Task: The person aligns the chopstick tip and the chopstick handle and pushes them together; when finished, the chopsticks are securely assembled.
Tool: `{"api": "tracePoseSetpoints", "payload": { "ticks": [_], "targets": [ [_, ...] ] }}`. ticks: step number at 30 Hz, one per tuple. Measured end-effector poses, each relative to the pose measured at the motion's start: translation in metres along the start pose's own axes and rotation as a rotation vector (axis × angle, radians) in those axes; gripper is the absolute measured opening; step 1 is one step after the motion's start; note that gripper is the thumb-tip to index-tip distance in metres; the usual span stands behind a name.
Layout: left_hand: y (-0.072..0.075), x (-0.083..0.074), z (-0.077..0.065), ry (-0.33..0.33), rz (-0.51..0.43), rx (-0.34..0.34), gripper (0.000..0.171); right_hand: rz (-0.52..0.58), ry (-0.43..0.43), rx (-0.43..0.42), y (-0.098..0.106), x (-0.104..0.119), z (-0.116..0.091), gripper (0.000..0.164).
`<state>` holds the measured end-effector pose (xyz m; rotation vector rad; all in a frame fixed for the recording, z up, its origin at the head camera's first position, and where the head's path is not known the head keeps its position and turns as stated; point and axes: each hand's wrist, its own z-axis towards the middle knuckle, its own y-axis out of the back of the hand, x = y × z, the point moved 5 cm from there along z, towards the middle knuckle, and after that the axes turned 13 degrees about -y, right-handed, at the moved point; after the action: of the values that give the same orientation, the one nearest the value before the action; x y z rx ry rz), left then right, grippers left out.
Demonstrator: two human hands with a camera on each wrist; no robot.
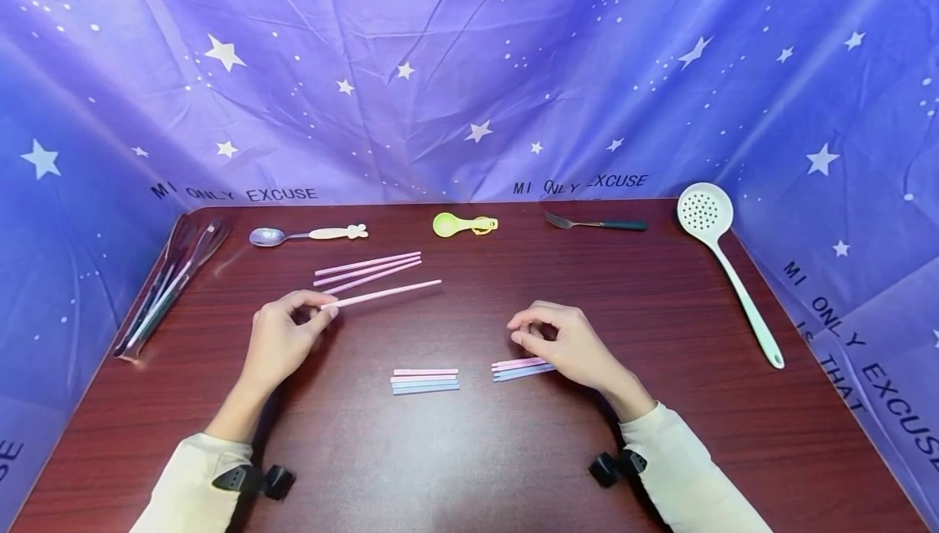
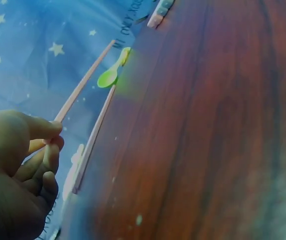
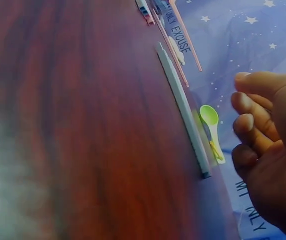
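Observation:
My left hand (image 1: 282, 336) pinches a slim pink chopstick (image 1: 385, 293) by its left end, the other end pointing right. Just beyond it, several more pink chopsticks (image 1: 367, 262) lie on the table. Loosely curled and holding nothing, my right hand (image 1: 568, 343) hangs above a small row of pink and blue sticks (image 1: 513, 368) and partly hides it. To the left of that row lies another row of short pink and blue sticks (image 1: 425, 381). The right wrist view shows a grey-blue stick (image 3: 185, 112) with a narrow tip, apart from my fingers.
Along the back edge lie a metal spoon (image 1: 323, 233) with a cream handle, a green measuring spoon (image 1: 458, 225) and a fork (image 1: 596, 223). A clear pouch (image 1: 172, 288) of utensils is at the left edge; a pale slotted ladle (image 1: 722, 260) at the right. Starry curtains (image 1: 411, 109) surround the table.

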<state>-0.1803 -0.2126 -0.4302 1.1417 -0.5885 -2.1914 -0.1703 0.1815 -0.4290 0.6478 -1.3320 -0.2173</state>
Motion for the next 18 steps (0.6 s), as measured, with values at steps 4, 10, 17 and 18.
{"api": "tracePoseSetpoints", "payload": {
  "ticks": [4, 10, 17, 18],
  "targets": [
    [0.000, 0.012, -0.002, 0.028, 0.016, -0.009, 0.007, -0.037, -0.009, 0.050, -0.004, -0.007, -0.005, 0.010],
    [0.000, 0.022, -0.003, 0.051, 0.030, -0.013, 0.006, -0.069, 0.057, 0.063, -0.005, -0.014, -0.012, 0.013],
    [-0.004, 0.027, -0.004, 0.039, 0.034, -0.033, 0.007, -0.151, 0.092, 0.091, -0.008, -0.019, -0.017, 0.016],
    [-0.004, 0.028, -0.004, 0.033, 0.036, -0.039, 0.007, -0.164, 0.087, 0.094, -0.008, -0.019, -0.017, 0.017]
  ]
}}
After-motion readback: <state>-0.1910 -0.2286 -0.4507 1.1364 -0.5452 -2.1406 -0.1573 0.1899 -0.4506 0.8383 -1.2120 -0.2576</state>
